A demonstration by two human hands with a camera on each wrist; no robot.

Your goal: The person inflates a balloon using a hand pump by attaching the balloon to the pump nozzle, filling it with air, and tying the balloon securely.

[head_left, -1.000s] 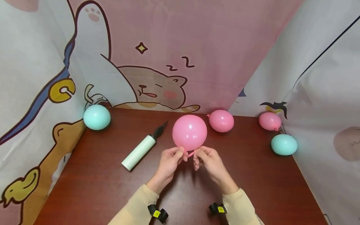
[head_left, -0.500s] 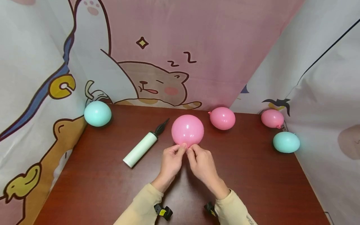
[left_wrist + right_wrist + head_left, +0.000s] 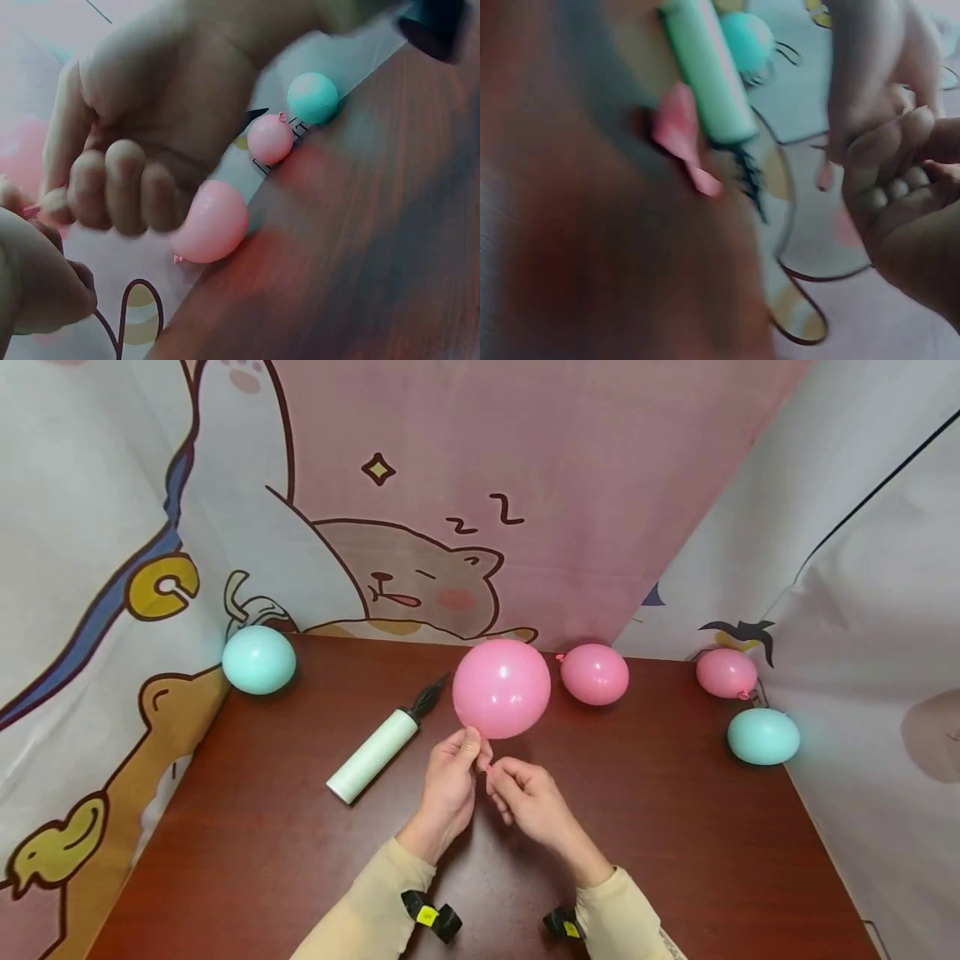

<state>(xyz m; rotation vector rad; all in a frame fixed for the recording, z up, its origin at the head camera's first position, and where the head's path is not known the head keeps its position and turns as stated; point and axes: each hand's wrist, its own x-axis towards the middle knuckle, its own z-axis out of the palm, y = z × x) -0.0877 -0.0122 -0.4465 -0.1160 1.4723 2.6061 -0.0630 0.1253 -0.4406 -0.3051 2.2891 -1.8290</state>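
Observation:
A large inflated pink balloon (image 3: 501,688) is held above the table in the head view. My left hand (image 3: 450,781) pinches it at its neck, thumb on top. The right hand (image 3: 534,799) pinches the stretched pink tail just below, close to the left fingertips. In the left wrist view, the curled fingers of the right hand (image 3: 142,112) show above the left hand (image 3: 45,277). Fingers hide most of the neck, so I cannot tell whether it is knotted. A white balloon pump (image 3: 375,756) with a black nozzle lies left of the hands.
A teal balloon (image 3: 259,660) rests at the table's back left. Along the back right are two pink balloons, one nearer (image 3: 595,674) and one farther (image 3: 726,673), plus another teal balloon (image 3: 763,737). A limp pink piece (image 3: 679,127) appears beside the pump in the right wrist view.
Both hands were apart at the neck, then came together under the balloon. Now the balloon is slightly higher, and the right hand has drawn down and away with the tail.

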